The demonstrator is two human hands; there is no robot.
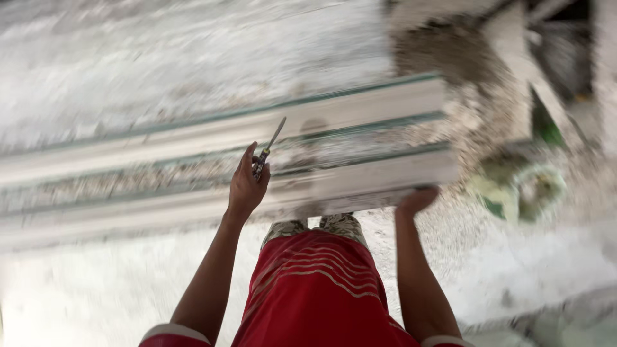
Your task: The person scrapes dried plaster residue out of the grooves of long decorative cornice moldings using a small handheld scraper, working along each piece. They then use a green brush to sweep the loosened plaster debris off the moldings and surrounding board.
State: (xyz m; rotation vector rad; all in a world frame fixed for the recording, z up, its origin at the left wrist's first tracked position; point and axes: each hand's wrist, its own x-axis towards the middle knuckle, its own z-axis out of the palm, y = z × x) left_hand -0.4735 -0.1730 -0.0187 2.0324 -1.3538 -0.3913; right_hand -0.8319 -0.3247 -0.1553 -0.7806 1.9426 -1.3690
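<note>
My left hand [247, 183] is raised over a long pale channel-shaped frame [193, 167] and grips a thin knife-like tool [268, 149] whose blade points up and to the right. My right hand [416, 200] holds the near lower edge of the frame close to its right end. The frame lies across the view from left to right, with green-edged ribs and dusty grooves. The whole picture is blurred by motion.
A dusty grey floor [96, 289] runs under the frame. Rubble and pale blocks [463, 58] lie at the upper right, with a green and white roundish object [520, 189] to the right. My red shirt [315, 289] fills the bottom middle.
</note>
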